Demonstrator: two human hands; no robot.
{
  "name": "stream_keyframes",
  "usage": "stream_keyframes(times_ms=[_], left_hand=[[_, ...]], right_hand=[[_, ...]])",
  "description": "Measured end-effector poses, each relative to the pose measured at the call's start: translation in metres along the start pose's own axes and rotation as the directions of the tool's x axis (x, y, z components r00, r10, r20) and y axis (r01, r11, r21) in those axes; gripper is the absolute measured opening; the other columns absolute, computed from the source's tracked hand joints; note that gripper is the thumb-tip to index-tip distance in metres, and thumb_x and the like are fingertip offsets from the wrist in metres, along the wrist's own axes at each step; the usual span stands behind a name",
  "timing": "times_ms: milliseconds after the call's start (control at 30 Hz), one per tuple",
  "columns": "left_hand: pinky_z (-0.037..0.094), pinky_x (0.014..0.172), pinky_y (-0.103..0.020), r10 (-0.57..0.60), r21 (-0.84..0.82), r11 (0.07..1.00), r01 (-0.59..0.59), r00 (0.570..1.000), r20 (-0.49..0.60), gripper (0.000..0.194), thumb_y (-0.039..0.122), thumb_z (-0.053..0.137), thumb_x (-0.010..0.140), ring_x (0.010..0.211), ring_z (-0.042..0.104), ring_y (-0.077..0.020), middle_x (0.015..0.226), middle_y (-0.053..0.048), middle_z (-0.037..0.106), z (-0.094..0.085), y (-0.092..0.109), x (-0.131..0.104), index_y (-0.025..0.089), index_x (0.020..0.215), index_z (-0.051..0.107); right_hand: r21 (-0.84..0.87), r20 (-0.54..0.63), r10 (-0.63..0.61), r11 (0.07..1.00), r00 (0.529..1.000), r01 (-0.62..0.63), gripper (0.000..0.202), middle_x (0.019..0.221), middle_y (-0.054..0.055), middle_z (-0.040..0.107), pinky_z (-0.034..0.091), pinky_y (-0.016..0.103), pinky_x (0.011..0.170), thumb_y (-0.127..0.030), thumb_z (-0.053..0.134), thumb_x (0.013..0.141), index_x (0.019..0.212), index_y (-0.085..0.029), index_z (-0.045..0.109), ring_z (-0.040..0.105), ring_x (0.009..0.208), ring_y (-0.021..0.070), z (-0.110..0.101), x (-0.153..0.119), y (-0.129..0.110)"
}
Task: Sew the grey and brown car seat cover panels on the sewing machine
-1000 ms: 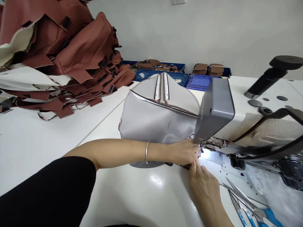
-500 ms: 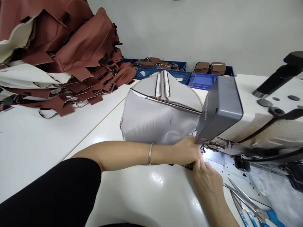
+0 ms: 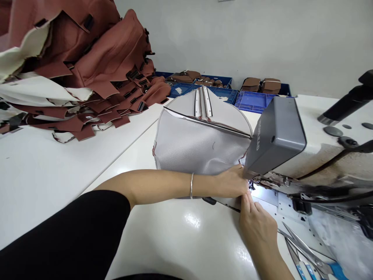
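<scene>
A large grey fabric piece (image 3: 186, 144), with a seam and white zipper-like strips (image 3: 204, 103) at its far end, lies at the sewing machine (image 3: 276, 136). My left hand (image 3: 233, 182) is closed on its near edge, left of the needle area, with the fingertips partly hidden behind the machine head. Touching it from the near side, my right hand (image 3: 258, 217) pinches the edge just in front of the lit needle plate (image 3: 265, 194). A black tab (image 3: 209, 200) pokes out under my left wrist. The stitching point itself is mostly covered by my hands.
Reddish-brown cut pieces (image 3: 107, 66) with black clips are heaped at the left. Blue crates (image 3: 253, 100) with brown pieces stand along the wall. Scissors (image 3: 309, 249) with blue handles lie right of my right hand, near a clear plastic bag (image 3: 340, 237).
The view has shifted slightly. More of the black tab shows below my left wrist. Both hands remain on the fabric beside the needle area.
</scene>
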State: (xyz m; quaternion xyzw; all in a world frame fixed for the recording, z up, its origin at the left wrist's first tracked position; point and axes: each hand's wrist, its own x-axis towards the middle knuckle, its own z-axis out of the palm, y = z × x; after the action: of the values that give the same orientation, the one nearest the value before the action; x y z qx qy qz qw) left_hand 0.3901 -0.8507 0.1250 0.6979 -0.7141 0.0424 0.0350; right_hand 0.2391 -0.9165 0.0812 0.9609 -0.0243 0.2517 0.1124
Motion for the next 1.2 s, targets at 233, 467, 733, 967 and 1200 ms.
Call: stream_keyframes(times_ms=[233,467,733,967,1200], left_hand=[[0.034,0.070,-0.039,0.064,0.078,0.995,-0.066,0.998,0.024,0.018,0.006,0.050,0.079,0.078,0.050,-0.0230,0.074,-0.008,0.059,0.004,-0.002,-0.001,0.015,0.066,0.058],[0.036,0.075,-0.038,0.085,0.089,0.993,-0.076,0.991,-0.104,0.016,0.010,0.048,0.082,0.083,0.050,-0.0232,0.078,-0.010,0.057,0.010,0.004,-0.014,0.014,0.071,0.059],[0.037,0.073,-0.038,-0.012,0.011,1.000,0.016,0.958,-0.286,0.015,0.023,0.055,0.076,0.087,0.049,-0.0262,0.076,-0.012,0.056,0.024,0.009,-0.014,0.010,0.070,0.060],[0.037,0.072,-0.038,-0.057,-0.002,0.998,0.060,0.945,-0.322,0.014,0.019,0.054,0.076,0.088,0.050,-0.0266,0.076,-0.013,0.057,0.022,0.012,-0.013,0.010,0.069,0.061],[0.039,0.072,-0.033,-0.042,-0.023,0.999,0.036,0.944,-0.326,0.013,0.013,0.050,0.076,0.085,0.050,-0.0228,0.083,-0.013,0.057,0.026,0.007,-0.043,0.009,0.074,0.062]], right_hand=[[-0.011,0.022,-0.003,1.000,1.000,0.003,0.033,0.112,0.012,0.063,0.034,0.026,0.052,0.000,0.040,0.081,0.112,-0.003,0.052,0.051,0.065,0.0131,-0.004,0.001,0.002],[-0.028,0.013,0.001,1.000,1.000,-0.001,0.035,0.113,0.013,0.063,0.035,0.024,0.052,0.001,0.041,0.081,0.114,-0.004,0.053,0.052,0.063,0.0121,-0.008,0.004,0.003],[0.009,-0.004,0.013,1.000,1.000,-0.013,0.032,0.108,0.012,0.065,0.036,0.023,0.053,0.000,0.042,0.083,0.111,-0.005,0.055,0.057,0.067,0.0120,-0.003,0.000,0.004],[-0.015,-0.122,0.096,0.995,0.988,-0.099,0.020,0.061,0.001,0.063,0.028,0.023,0.045,-0.016,0.052,0.089,0.107,-0.012,0.060,0.055,0.051,0.0121,-0.002,-0.004,0.009],[-0.036,-0.241,0.163,0.984,0.957,-0.176,0.024,0.062,0.001,0.065,0.030,0.022,0.043,-0.019,0.057,0.085,0.109,-0.014,0.061,0.057,0.049,0.0130,0.001,-0.014,0.016]])
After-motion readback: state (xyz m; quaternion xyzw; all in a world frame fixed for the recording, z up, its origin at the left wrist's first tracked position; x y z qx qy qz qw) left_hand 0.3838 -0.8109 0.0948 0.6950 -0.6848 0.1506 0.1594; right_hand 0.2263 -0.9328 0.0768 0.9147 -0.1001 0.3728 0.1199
